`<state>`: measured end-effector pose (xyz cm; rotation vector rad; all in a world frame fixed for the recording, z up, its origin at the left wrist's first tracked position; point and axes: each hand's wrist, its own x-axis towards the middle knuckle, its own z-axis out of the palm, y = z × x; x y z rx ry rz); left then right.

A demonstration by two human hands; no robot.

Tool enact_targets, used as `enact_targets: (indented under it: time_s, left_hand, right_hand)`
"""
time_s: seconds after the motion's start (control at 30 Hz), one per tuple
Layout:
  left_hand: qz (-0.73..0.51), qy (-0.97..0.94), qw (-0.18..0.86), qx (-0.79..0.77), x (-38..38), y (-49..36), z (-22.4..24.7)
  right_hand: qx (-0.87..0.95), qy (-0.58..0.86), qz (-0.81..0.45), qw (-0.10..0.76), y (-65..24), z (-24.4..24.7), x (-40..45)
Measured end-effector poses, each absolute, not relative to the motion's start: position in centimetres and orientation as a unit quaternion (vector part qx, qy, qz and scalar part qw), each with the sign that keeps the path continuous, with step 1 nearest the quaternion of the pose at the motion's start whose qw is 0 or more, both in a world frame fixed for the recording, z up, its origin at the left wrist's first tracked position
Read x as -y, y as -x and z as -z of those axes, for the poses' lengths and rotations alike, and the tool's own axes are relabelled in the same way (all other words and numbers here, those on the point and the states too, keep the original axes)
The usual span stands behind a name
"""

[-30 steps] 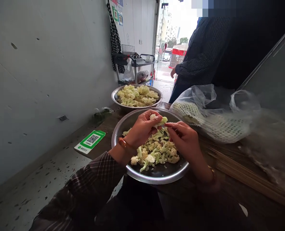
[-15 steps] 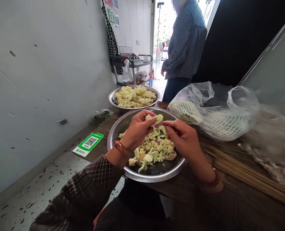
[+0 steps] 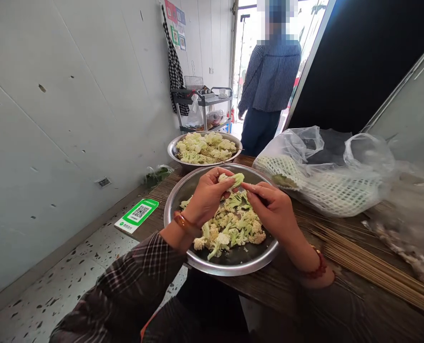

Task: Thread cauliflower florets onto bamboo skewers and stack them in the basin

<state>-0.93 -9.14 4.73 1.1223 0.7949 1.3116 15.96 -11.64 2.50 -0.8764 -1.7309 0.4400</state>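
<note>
Above a wide metal bowl (image 3: pixel 229 271), my left hand (image 3: pixel 211 193) grips a cauliflower floret (image 3: pixel 237 179) with a pale green stem. Close to the stem's end, my right hand (image 3: pixel 271 202) has its fingers pinched together; whatever they hold, if anything, is too small to make out. Loose cauliflower pieces (image 3: pixel 235 228) lie in the bowl beneath both hands. Behind it stands a second metal bowl (image 3: pixel 172 151) heaped with cauliflower (image 3: pixel 204 146).
Clear plastic bags (image 3: pixel 340 186) with netted contents lie at the right, near a bundle of thin wooden sticks (image 3: pixel 372 267). A green QR card (image 3: pixel 136 216) is on the left edge. A person (image 3: pixel 272 81) stands beyond, beside a cart (image 3: pixel 215 100).
The person beyond has turned their back and stands further off. The view has shifted slightly, while both of my hands keep nearly the same pose at the floret.
</note>
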Motion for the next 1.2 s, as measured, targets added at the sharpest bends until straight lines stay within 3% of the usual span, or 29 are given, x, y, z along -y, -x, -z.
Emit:
enact_targets:
  time_s: [1.2]
  left_hand:
    - [-0.579, -0.526, 0.530, -0.328, 9.39, 0.99, -4.39]
  right_hand:
    - [0.726, 0.362, -0.225, 0.540, -16.07, -2.32, 11.80]
